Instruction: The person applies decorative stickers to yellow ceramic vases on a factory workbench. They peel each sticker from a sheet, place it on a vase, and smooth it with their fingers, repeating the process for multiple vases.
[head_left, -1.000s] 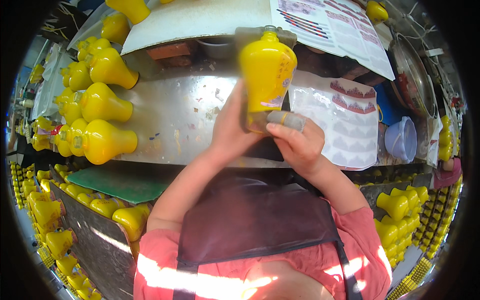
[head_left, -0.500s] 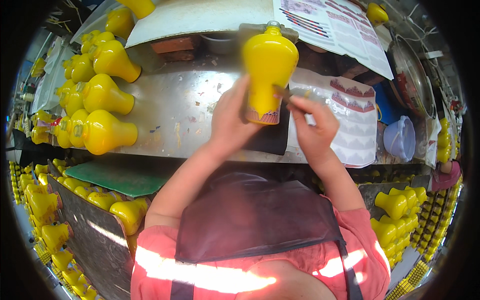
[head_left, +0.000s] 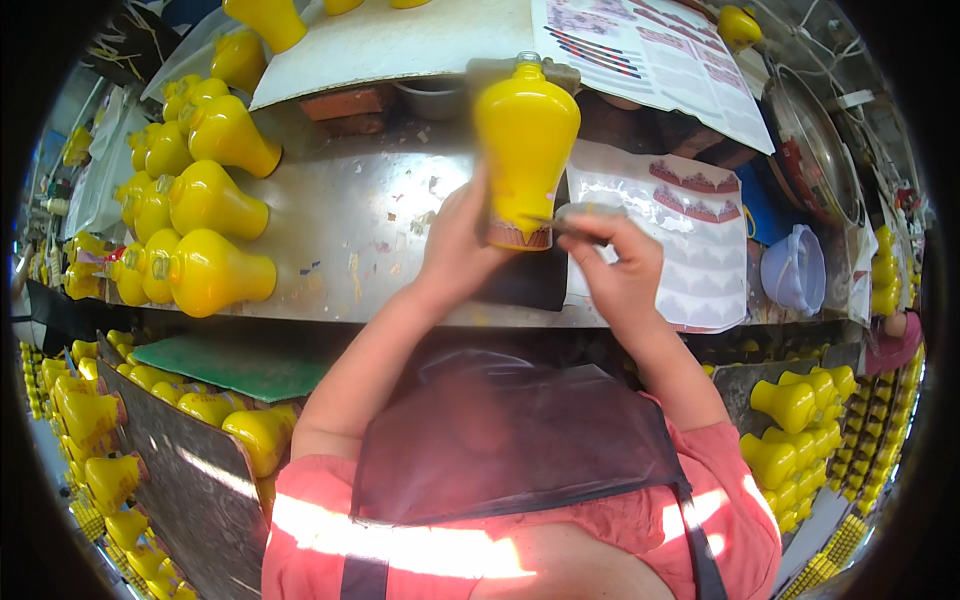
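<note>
A glossy yellow bottle [head_left: 527, 130] with a clear glass neck points away from me over the bench, its base toward me. My left hand [head_left: 460, 240] is closed on its left side near the base; the fingertips are hidden behind it. Around the base runs a reddish patterned decal band [head_left: 520, 236] with a pointed upper edge. My right hand [head_left: 620, 262] pinches a thin greyish tool [head_left: 588, 222], its tip at the bottle just above the band. The tool's exact kind is blurred. Beside this hand lies a decal sheet [head_left: 690, 262] with red and grey scalloped strips.
Several yellow bottles [head_left: 222, 268] lie in rows at the bench's left. A lilac bucket [head_left: 795, 268] stands at the right. Farther back, a white board [head_left: 410, 45] rests over bricks [head_left: 345, 104]. More bottles [head_left: 790, 405] fill racks below on both sides.
My right hand and the tool have moved down the bottle, from its narrowing middle toward the patterned band. The left hand keeps its grip; the view has shifted slightly.
</note>
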